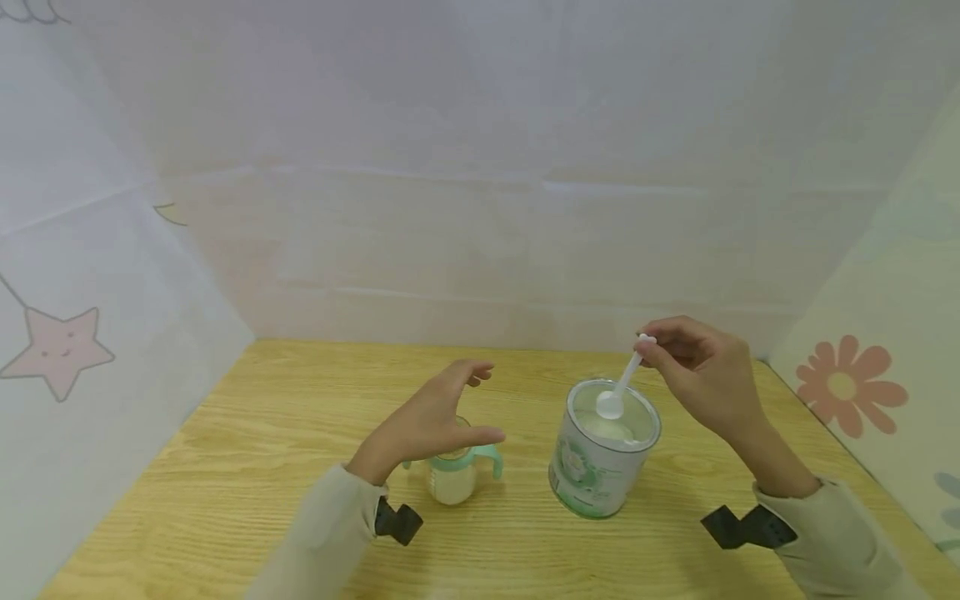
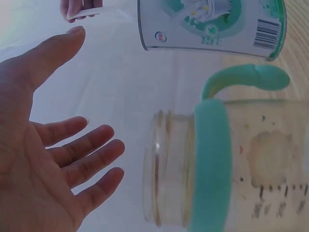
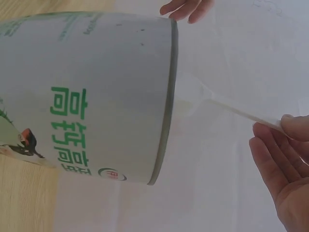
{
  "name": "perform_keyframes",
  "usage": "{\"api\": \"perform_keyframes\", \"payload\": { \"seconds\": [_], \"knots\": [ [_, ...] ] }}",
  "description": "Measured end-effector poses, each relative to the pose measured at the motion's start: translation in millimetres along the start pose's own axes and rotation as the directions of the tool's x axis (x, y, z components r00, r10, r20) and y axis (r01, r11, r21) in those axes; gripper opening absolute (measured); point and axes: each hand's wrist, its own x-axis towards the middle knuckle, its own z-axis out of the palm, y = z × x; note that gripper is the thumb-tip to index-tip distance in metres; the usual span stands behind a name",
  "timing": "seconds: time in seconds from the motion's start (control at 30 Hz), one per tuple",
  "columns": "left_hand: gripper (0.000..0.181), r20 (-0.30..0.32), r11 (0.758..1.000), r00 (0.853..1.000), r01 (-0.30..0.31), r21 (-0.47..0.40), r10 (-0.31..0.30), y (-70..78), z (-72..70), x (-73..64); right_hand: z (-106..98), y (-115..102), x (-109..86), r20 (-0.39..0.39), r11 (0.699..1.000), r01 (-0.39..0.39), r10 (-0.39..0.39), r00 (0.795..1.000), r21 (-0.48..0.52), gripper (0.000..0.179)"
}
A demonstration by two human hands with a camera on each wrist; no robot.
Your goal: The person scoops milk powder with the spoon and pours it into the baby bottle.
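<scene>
Open tin (image 1: 596, 475) is standing at right on the worktop (image 1: 247, 458), a green-handled bottle (image 1: 453, 483) standing to its left; over the bottle, a person's left grip (image 1: 433, 417) is holding its fingers apart, while slightly farther, the right grip (image 1: 708, 375) is pinching a white scoop (image 1: 610, 406) just above the tin's mouth.

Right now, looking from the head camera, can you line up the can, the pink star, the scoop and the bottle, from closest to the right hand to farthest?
1. The scoop: pinched in the right hand itself.
2. The can: just left of that hand, under the scoop.
3. The bottle: farther left, past the can.
4. The star: way over on the left side.
</scene>
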Motion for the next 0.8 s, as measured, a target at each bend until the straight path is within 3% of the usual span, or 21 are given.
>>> {"api": "perform_keyframes", "payload": {
  "seconds": [0.3, 0.53, 0.8],
  "knots": [
    [0.079, 0.016, 0.999, 0.999, -0.044, -0.005, 0.044, 10.7, 13.2, 11.0, -3, 8, -3.8, 0.02, 0.999, -0.012, 0.013, 1.0, -0.049, 0.018],
    [0.081, 0.043, 0.997, 0.999, -0.029, -0.071, 0.032, 22.7, 28.3, 16.1, -4, 13, -7.9, 0.045, 0.996, 0.002, 0.003, 0.999, -0.093, 0.022],
    [0.086, 0.056, 0.992, 0.998, -0.007, -0.126, 0.014, 25.1, 51.1, 21.0, 0, 18, -10.2, 0.08, 0.987, 0.039, -0.027, 0.996, -0.155, 0.021]
  ]
}}
